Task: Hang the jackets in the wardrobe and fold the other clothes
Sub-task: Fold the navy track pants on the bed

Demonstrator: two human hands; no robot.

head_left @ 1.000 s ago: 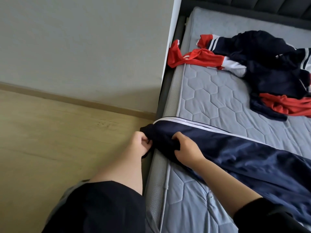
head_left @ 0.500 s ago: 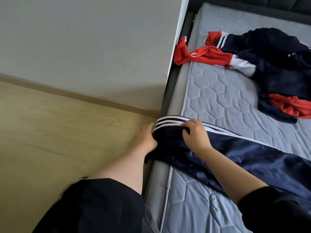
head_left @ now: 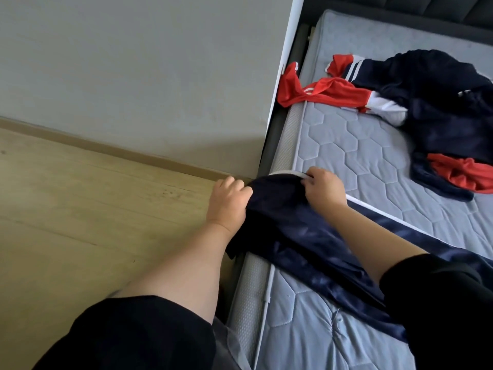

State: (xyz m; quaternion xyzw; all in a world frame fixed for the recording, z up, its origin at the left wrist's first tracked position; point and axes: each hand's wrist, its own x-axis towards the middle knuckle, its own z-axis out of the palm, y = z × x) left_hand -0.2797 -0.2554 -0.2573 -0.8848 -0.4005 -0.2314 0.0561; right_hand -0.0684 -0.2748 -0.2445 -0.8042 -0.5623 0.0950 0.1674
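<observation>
Navy track trousers (head_left: 301, 236) with white side stripes lie stretched across the grey quilted mattress (head_left: 354, 153), their end hanging over the bed's left edge. My left hand (head_left: 229, 198) grips that end at the bed's edge, fingers curled into the cloth. My right hand (head_left: 324, 189) pinches the white-striped top edge of the same end. A heap of navy, red and white jackets (head_left: 426, 108) lies crumpled at the back right of the mattress, one red sleeve (head_left: 314, 93) trailing toward the left edge.
A grey wall or cabinet side (head_left: 146, 76) with a white edge stands left of the bed. Wooden floor (head_left: 80, 222) fills the lower left. A dark padded headboard (head_left: 426, 6) runs along the top.
Both hands have shifted along the trousers' end and regripped it. The white stripes that showed flat between my hands are now mostly bunched under navy cloth.
</observation>
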